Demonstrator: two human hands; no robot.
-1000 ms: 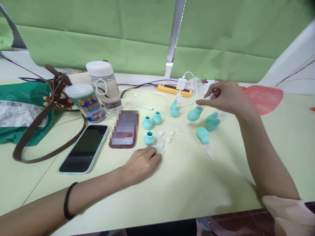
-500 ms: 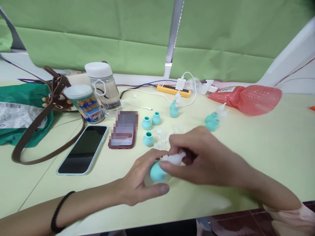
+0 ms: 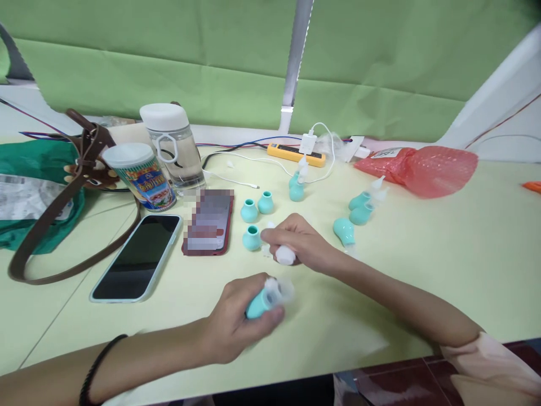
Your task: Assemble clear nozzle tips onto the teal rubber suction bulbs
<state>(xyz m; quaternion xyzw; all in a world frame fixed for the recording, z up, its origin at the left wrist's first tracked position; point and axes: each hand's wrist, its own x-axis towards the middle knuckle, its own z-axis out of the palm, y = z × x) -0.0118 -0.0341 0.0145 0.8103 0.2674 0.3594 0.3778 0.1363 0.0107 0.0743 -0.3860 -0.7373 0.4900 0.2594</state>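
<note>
My left hand [image 3: 236,316] is closed round a teal squeeze bulb [image 3: 258,305], low over the table. The bulb's mouth points up and right, with a blurred clear plastic piece [image 3: 279,289] at it. Further up, my right hand [image 3: 296,242] is closed on a whitish translucent nozzle [image 3: 285,255] whose wide end faces me. Its fingertips are by some small clear plastic parts [image 3: 266,251], partly hidden by the hand. Just left stand three open teal bulbs [image 3: 252,238]. To the right, a teal bulb with a clear part [image 3: 344,230] lies on its side.
Bulbs with clear nozzles stand at the back [image 3: 297,192] and right [image 3: 361,212]. Two phones [image 3: 137,256], a patterned cup [image 3: 146,180], a water bottle [image 3: 177,152] and a brown strap [image 3: 31,254] lie left. Behind are a yellow power strip [image 3: 276,151] and red plastic bag [image 3: 439,172].
My right hand has moved up and left, away from the left hand's bulb, with the nozzle in it. The held bulb has turned, and the bulb lying at right is uncovered.
</note>
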